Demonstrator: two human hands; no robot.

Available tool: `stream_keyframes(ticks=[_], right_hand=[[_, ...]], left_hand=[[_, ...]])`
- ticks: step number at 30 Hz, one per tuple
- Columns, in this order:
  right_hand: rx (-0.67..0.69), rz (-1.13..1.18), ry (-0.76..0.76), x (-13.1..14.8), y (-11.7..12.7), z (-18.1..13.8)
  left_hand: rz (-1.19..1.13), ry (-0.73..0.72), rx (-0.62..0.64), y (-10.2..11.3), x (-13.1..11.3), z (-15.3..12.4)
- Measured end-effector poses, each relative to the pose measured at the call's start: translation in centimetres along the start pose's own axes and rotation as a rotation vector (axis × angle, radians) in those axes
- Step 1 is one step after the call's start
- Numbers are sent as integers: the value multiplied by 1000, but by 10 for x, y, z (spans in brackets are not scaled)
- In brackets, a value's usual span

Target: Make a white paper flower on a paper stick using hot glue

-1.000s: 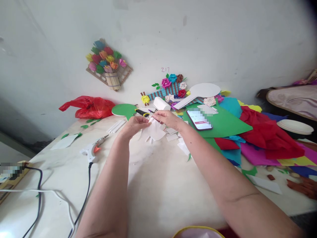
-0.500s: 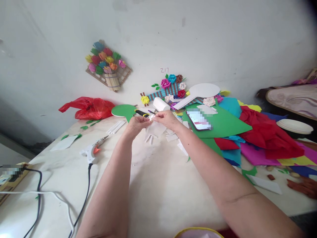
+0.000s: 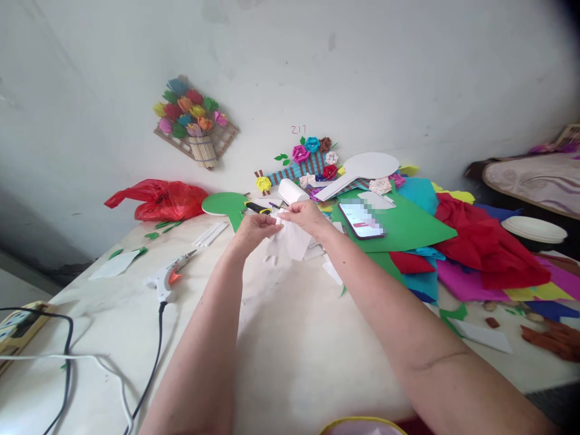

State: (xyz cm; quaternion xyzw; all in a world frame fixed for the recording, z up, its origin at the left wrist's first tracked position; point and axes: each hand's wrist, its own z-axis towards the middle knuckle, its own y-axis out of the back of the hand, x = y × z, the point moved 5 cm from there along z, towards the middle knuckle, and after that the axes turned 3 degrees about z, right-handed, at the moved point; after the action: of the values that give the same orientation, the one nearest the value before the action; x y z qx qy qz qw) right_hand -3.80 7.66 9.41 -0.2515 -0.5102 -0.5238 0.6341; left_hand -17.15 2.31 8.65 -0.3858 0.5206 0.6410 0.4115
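Observation:
Both hands meet over the middle of the table, pinching a thin white sheet of paper (image 3: 296, 243). My left hand (image 3: 256, 229) has its fingers closed on the paper's left upper edge. My right hand (image 3: 306, 216) pinches the same paper from the right, with thumb and forefinger together. The sheet hangs down below the fingertips. Small white rolled pieces (image 3: 270, 260) lie on the table just under it. Behind the hands are a black and yellow tool (image 3: 257, 208) and a white roll (image 3: 292, 191).
A glue gun (image 3: 167, 279) with its cord lies left, near white paper sticks (image 3: 211, 234) and a red plastic bag (image 3: 170, 202). At right, a phone (image 3: 361, 219) rests on green sheet (image 3: 408, 226) beside crumpled red paper (image 3: 480, 241). A power strip (image 3: 22, 329) sits far left.
The white paper has turned in my fingers and now hangs more to the right, spread wider. Both hands stay close together; the view has shifted slightly.

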Motion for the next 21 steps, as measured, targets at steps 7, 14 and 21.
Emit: stream_keyframes(ticks=[7, 14, 21], right_hand=[[-4, -15, -9, 4, 6, -1], [128, 7, -75, -10, 7, 3], [270, -42, -50, -8, -6, -2]], left_hand=[[24, 41, 160, -4, 5, -3], [138, 169, 290, 8, 2, -11], [71, 87, 171, 10, 4, -6]])
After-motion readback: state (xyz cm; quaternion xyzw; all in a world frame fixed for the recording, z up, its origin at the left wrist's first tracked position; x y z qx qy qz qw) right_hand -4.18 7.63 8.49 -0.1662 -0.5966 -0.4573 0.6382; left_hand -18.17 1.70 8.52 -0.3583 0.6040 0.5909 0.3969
